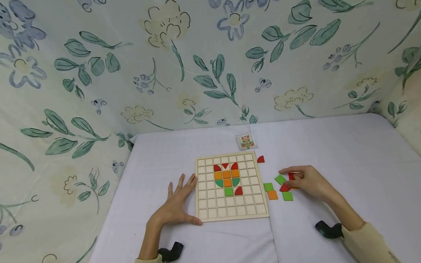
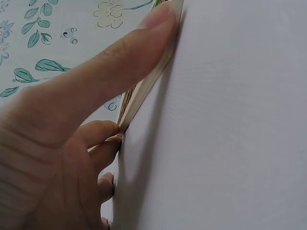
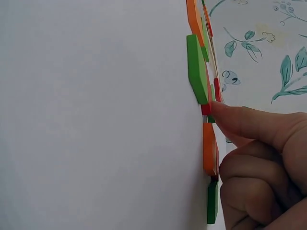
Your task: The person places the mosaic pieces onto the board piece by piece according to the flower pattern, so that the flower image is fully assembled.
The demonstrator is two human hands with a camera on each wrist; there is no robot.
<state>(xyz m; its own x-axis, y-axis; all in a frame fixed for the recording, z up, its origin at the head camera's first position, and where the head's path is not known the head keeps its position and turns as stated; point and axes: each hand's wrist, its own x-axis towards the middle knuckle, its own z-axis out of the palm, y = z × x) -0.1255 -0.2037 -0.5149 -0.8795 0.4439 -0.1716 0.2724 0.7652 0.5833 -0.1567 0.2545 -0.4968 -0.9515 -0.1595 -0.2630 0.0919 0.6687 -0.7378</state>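
Floral fabric (image 1: pixel 117 92) rises beyond the board (image 1: pixel 212 214), on creased white cloth (image 1: pixel 162 157). Left hand (image 1: pixel 176 205), fingers spread wide, touches the board's left edge; right hand (image 1: pixel 309 180) hovers over loose tiles (image 1: pixel 288 196) right of it — whether pinching one, nobody can tell. Lifting one by its sides seems cleanest — they're thin, flat squares and quarter-rounds; the board is pale, gridded wood.

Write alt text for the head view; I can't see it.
The right hand is at loose red, green and orange tiles beside a wooden grid board, while the left hand, fingers spread, touches the board's left edge. Set tiles form a flower-like shape; a small picture card lies beyond the board.
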